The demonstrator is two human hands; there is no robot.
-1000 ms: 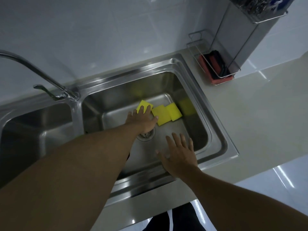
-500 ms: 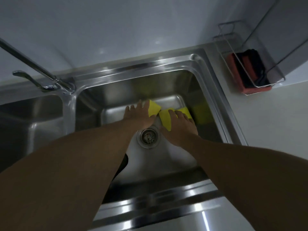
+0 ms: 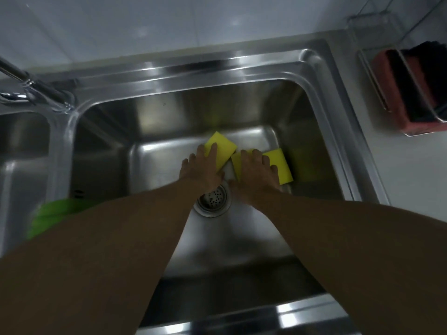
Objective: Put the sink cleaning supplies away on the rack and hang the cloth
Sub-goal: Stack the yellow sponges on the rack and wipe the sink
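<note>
Three yellow sponges lie on the floor of the right sink basin point(image 3: 312, 112). My left hand point(image 3: 202, 169) is on the left sponge point(image 3: 222, 146), fingers over its top and thumb at its near corner, and the sponge looks slightly tilted. My right hand point(image 3: 256, 175) lies flat with fingers spread over the middle sponge point(image 3: 235, 163) and the edge of the right sponge point(image 3: 280, 165). A green cloth point(image 3: 53, 213) shows at the left, partly hidden behind my left forearm. The wire rack point(image 3: 377, 93) stands on the counter to the right of the sink.
The rack holds a red and black item point(image 3: 396, 102). A round drain point(image 3: 212, 201) sits just below my hands. The faucet point(image 3: 38, 89) rises at the back left, beside the left basin point(image 3: 21, 146). The white tiled wall runs behind the sink.
My right hand went from the near sink rim down onto the middle and right sponges. The view has closed in on the basin, and the green cloth has come into sight.
</note>
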